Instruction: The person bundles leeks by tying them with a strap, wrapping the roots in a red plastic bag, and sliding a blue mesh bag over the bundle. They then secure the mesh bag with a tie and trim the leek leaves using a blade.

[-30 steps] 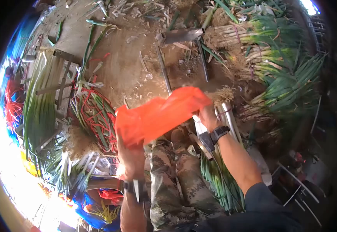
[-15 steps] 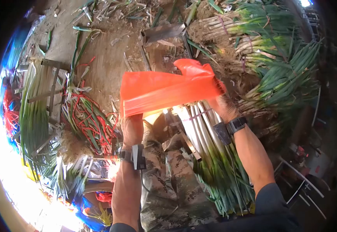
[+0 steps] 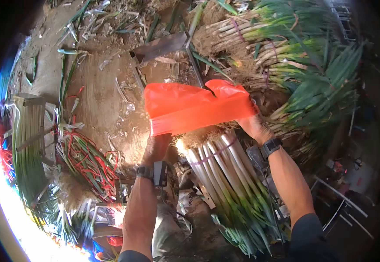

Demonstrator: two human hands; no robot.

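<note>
An orange-red plastic bag [image 3: 198, 109] is stretched out between my two hands. My left hand [image 3: 157, 146] grips its lower left edge, the fingers mostly covered by the plastic. At the opposite end, my right hand [image 3: 253, 125] is closed on the bag's right edge. Just below the bag lies a bundle of green onions [image 3: 225, 170], roots toward the bag and leaves toward me, bound near the white ends with a purple band [image 3: 215, 153]. The bag hangs over the root end and hides part of it.
Several tied green onion bundles [image 3: 303, 65] are piled at the upper right. On the left stand more green onions [image 3: 26, 139] in a metal frame, beside tangled red ties [image 3: 89, 148]. A metal stand [image 3: 161, 47] sits ahead on the dirt floor [image 3: 98, 83], among scattered trimmings.
The bag has shifted slightly right and down, still held at both ends. The onion bundle's roots show more beneath it, and the view has tilted.
</note>
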